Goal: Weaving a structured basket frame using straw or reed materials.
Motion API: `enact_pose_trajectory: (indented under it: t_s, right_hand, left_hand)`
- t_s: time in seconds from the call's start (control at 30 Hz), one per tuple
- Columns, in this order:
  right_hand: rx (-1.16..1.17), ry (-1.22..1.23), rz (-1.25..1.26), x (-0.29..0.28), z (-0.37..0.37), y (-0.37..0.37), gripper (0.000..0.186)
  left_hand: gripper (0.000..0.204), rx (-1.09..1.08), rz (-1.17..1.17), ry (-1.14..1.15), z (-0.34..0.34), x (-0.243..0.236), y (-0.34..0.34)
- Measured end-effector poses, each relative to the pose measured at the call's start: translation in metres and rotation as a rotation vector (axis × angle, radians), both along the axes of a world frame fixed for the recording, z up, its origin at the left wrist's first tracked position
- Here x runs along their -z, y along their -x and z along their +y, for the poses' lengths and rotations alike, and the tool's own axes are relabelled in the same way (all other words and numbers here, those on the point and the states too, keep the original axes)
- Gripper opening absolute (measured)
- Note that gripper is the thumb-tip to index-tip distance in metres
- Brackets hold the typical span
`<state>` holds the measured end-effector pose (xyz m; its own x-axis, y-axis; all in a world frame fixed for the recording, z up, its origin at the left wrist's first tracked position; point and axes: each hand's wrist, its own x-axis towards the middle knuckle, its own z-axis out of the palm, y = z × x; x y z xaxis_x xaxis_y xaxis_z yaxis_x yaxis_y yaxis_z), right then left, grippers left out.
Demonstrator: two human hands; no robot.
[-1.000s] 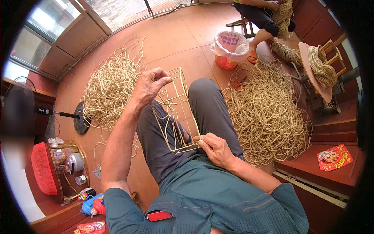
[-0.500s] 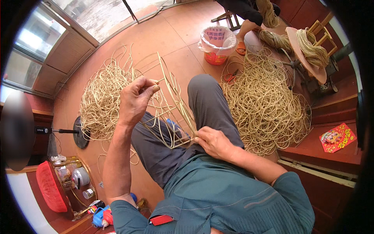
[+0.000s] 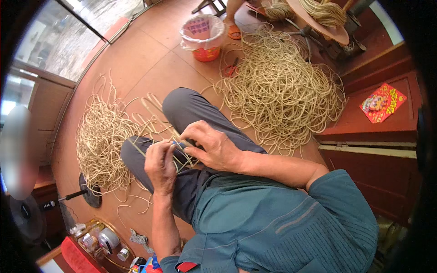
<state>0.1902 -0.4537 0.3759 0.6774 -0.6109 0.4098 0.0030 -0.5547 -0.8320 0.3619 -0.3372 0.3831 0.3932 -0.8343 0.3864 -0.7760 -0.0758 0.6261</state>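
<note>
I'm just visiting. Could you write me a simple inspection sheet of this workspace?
Surface: reddish tiled floor.
Job's things: frame of thin pale strips, held above the lap; a left pile and a right pile of loose pale strands.
Clutter: red-handled tool beside the right pile; containers at lower left.
Hands: left hand pinches the frame; right hand is close against it, exact grip partly hidden.
Cables: none clearly made out.
Surroundings: lined bucket, fan, another person's foot in an orange sandal.
</note>
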Motion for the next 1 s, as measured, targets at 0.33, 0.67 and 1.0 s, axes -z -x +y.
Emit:
enact_pose_trajectory:
  t_s: [0.33, 0.67, 1.0]
  right_hand:
    - [0.001, 0.109, 0.040, 0.006, 0.007, -0.012, 0.033]
    - [0.004, 0.185, 0.018, -0.011, 0.004, -0.022, 0.022]
    - [0.010, -0.041, -0.031, -0.003, 0.007, -0.035, 0.018]
  left_hand:
    - [0.007, -0.015, 0.176, -0.047, -0.001, -0.023, 0.001]
    - [0.003, 0.007, 0.254, -0.171, -0.002, -0.041, -0.014]
    - [0.005, -0.123, 0.121, -0.045, 0.011, -0.055, -0.001]
